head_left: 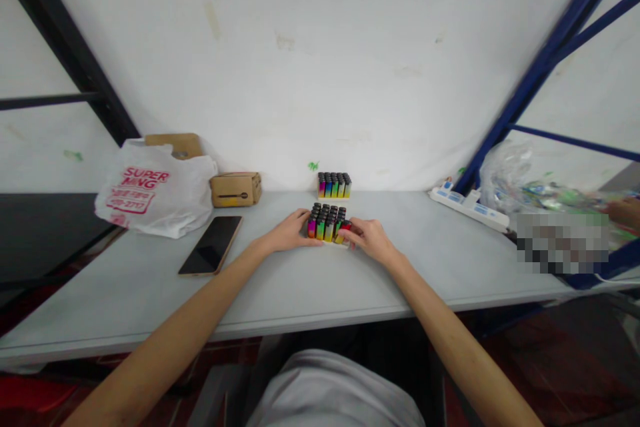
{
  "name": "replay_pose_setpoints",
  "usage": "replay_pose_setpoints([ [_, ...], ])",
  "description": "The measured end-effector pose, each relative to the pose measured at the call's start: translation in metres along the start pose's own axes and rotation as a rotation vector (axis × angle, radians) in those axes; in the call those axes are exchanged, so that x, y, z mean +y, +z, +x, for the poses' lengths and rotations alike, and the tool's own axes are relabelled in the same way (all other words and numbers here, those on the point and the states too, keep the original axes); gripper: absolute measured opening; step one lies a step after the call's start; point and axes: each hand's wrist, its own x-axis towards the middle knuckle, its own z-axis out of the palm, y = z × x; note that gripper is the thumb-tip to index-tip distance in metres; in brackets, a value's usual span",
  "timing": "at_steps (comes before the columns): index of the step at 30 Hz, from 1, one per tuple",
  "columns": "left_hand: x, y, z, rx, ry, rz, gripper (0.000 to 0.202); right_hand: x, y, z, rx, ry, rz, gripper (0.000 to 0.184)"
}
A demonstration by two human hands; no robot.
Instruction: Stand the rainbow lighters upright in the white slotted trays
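In front of me stands a block of multicoloured lighters (326, 220) with black tops, set upright in rows in a pale tray (336, 245). My left hand (291, 232) holds the tray at its left side, thumb along the front and fingers behind. At the front right corner, my right hand (371, 239) has its thumb and fingers closed on a red and yellow lighter (343, 232), which leans slightly against its row. A second tray of similar lighters (334, 185) stands farther back, against the wall, with no hand on it.
On the left lie a dark phone (213, 245), a small cardboard box (236, 189) and a white plastic bag (157, 187). A white power strip (469, 207) runs along the right side of the table (320, 287). Clear plastic bags (507, 173) sit beyond the blue frame (540, 73).
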Motion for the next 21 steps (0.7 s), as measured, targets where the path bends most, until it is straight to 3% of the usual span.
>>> replay_pose_setpoints([
  [6,-0.004,0.001,0.001,-0.013,-0.015,0.006,0.091,0.002,0.003,0.004,0.042,-0.018,-0.099,0.053],
  [12,-0.004,0.002,0.001,-0.005,-0.009,0.015,0.09,-0.001,0.007,0.006,0.003,-0.027,-0.164,0.057],
  [15,-0.004,0.002,0.001,-0.014,-0.016,0.014,0.091,-0.001,-0.001,0.004,0.013,-0.042,-0.188,0.055],
  [18,-0.003,0.001,0.002,-0.019,-0.021,0.009,0.093,0.009,-0.022,0.001,0.174,0.009,-0.249,0.057],
  [21,-0.002,0.001,0.001,-0.023,-0.031,0.014,0.094,0.028,-0.047,-0.003,0.343,0.165,-0.368,0.051],
])
